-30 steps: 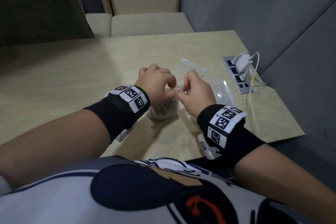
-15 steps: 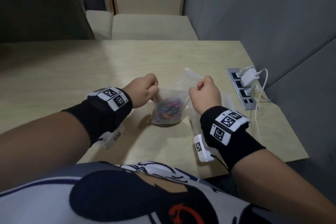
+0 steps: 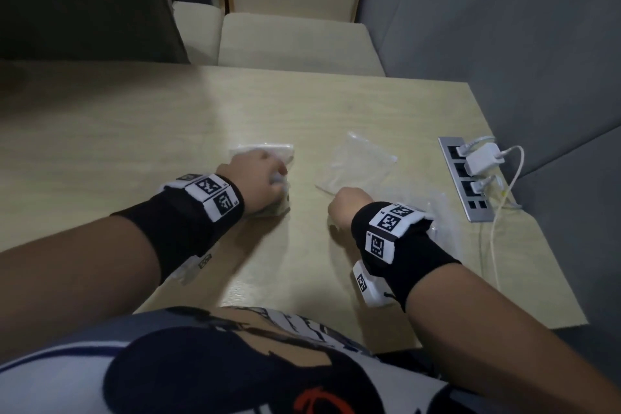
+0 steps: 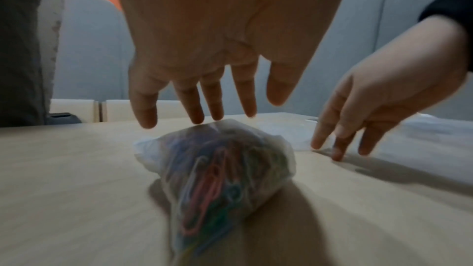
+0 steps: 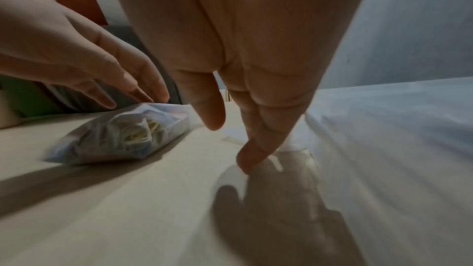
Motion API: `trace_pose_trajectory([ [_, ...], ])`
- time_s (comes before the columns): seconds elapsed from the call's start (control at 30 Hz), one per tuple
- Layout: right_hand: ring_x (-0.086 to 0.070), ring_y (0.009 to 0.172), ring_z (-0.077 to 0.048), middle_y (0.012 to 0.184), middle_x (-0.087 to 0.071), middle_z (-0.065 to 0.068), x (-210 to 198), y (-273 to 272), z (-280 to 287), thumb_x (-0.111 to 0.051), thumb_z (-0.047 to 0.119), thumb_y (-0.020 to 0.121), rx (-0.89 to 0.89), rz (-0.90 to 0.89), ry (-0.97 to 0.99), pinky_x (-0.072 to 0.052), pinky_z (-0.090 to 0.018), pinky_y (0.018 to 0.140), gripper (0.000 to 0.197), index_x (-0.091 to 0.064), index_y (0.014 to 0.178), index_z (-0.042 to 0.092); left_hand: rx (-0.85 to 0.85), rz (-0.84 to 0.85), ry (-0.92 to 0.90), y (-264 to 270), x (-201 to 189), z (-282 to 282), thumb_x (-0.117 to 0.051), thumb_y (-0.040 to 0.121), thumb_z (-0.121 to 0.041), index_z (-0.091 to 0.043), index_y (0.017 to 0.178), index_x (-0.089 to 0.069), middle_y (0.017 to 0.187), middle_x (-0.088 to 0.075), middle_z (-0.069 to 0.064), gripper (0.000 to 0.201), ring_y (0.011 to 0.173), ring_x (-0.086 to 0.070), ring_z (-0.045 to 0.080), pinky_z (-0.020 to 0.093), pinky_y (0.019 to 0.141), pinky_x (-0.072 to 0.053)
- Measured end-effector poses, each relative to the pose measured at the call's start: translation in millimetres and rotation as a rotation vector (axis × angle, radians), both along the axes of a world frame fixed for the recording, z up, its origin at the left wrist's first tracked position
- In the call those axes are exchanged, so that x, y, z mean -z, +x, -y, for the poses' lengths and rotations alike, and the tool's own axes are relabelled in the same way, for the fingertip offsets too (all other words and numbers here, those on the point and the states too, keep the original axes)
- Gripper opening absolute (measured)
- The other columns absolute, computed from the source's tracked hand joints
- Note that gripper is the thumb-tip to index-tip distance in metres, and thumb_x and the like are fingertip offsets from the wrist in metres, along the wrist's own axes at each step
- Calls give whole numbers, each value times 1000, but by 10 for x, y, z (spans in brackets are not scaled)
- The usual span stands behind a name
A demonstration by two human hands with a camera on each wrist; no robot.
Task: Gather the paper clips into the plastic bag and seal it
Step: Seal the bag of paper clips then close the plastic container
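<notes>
A clear plastic bag (image 4: 217, 165) stuffed with coloured paper clips lies on its side on the wooden table (image 3: 302, 262); whether its top is sealed does not show. My left hand (image 4: 212, 108) hovers over it with straight, spread fingers whose tips reach the bag's far end. In the head view the left hand (image 3: 258, 175) hides most of the bag (image 3: 265, 149). My right hand (image 3: 346, 205) is to the right of it, holding nothing. Its fingers (image 5: 245, 159) point down and touch the table at the edge of an empty clear bag (image 5: 384, 128).
Empty clear bags (image 3: 359, 161) lie flat right of centre. A recessed socket panel (image 3: 467, 188) with white chargers and a cable sits at the table's right edge by the grey wall. A beige bench (image 3: 295, 40) stands beyond the far edge.
Both hands pinched the bag's top together, then slid apart along it. Now the bag lies on the table, the left hand has let go above it, and the right hand has dropped to the empty bags.
</notes>
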State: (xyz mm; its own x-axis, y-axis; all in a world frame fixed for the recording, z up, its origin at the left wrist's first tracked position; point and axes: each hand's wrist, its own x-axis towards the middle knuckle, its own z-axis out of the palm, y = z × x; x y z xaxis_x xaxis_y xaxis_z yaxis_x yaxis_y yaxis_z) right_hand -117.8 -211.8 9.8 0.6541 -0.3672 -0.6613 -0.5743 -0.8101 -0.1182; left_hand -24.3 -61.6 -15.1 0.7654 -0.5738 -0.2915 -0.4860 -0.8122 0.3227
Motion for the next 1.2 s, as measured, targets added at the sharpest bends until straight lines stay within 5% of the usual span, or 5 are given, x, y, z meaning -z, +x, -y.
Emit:
trace_pose_trajectory([
  [0.27, -50, 126, -27, 143, -43, -9, 122, -394, -54, -40, 5, 92, 158, 350, 152, -38, -30, 104, 45, -48, 137, 9, 39, -19, 82, -111, 25, 74, -43, 92, -47, -31, 116, -62, 135, -50, 2, 35, 126, -45, 28, 47, 101, -42],
  [0.5, -50, 123, -18, 140, -46, 1, 84, -914, -16, -45, 9, 93, -179, 663, 206, -36, -26, 106, 43, -51, 134, 16, -267, -246, -288, -353, -164, 397, -34, 75, -76, -23, 86, -64, 79, -73, 0, 63, 76, -70, 22, 37, 86, -53],
  [0.67, -58, 104, -17, 128, -43, 6, 93, -1163, 138, -57, 23, 87, -161, 718, 148, -48, -38, 94, 31, -55, 118, 22, -268, -162, -257, -522, -258, 467, -59, 67, -29, -37, 84, -57, 77, -72, -7, 19, 69, -72, 21, 40, 67, -61],
  [0.83, -21, 144, -24, 157, -20, -4, 235, -1374, 488, -70, 60, 69, -22, 326, -255, -27, -45, 115, 99, -23, 146, 20, -206, -82, -327, -670, -204, 477, -51, 83, -12, -25, 120, -45, 86, -70, 6, 40, 64, -64, 29, 38, 58, -55],
  [1.2, -46, 121, -21, 127, -47, -1, 209, -1530, 519, -69, 47, 78, 100, 655, -26, -39, -37, 106, 66, -48, 135, 22, 14, 58, -211, -959, -130, 527, -48, 91, -21, -14, 112, -66, 119, -58, 9, 28, 108, -57, 28, 35, 92, -44],
])
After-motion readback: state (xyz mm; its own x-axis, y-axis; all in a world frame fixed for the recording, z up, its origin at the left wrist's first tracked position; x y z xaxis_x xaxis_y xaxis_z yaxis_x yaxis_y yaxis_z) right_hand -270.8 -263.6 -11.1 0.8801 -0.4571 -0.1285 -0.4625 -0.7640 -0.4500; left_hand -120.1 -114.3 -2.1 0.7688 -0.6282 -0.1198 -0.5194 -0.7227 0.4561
